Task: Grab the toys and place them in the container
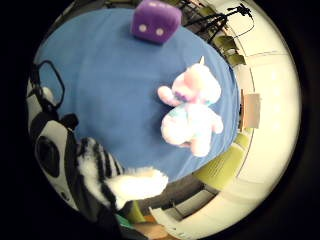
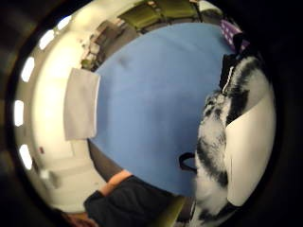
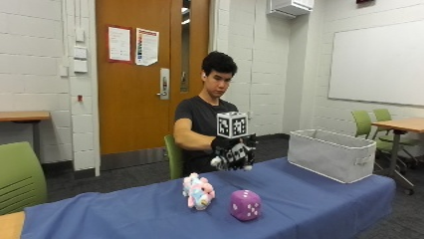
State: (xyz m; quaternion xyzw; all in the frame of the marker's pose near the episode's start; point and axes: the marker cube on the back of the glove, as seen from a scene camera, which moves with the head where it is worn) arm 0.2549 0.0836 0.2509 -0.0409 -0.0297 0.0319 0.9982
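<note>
Hands: the gloved right (image 3: 233,149) grips a striped toy (image 3: 236,158) above the table; grey container (image 3: 331,154) looks empty.

A black-and-white striped plush toy (image 3: 233,157) sits in the grip (image 3: 232,149) above the desk (image 3: 132,214), with a pink unicorn (image 3: 199,191) and purple dice (image 3: 245,204) lying below it and the grey fabric container (image 3: 331,154) standing off to its side.

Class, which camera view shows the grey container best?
The outside view: the container stands whole at the end of the blue table, its open top and side visible. The thumb side palm view shows it only from above, as a pale rectangle at the table's edge. The little finger side view does not clearly show it.
</note>
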